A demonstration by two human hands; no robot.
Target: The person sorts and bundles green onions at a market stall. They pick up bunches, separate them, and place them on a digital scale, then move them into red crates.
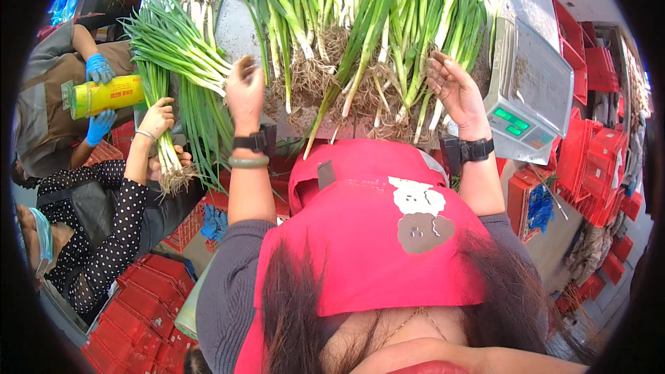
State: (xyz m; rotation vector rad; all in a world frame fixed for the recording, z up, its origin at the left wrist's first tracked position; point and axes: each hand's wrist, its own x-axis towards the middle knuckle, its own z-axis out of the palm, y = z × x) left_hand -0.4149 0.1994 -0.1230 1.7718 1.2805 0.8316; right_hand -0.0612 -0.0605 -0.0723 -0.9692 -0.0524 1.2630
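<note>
Piled green onions (358, 36) lie across the metal table before me, their roots towards my red apron. My left hand (245, 88) is raised beside the white ends of a bundle of trimmed green onions (182, 49) at the left; fingers are bent, and whether they touch the bundle I cannot tell. On the right, my right hand (453, 85) is palm inward with fingers slightly curled and nothing in its palm, by the right part of the pile. One long green onion (353, 78) lies diagonally over the others between my hands.
A digital scale (540, 83) stands at the table's right end. On the left a masked co-worker (88, 218) holds rooted green onions (165, 150); another in blue gloves (98, 68) holds a yellow roll (106, 96). Red plastic crates (140, 311) are stacked at lower left and right.
</note>
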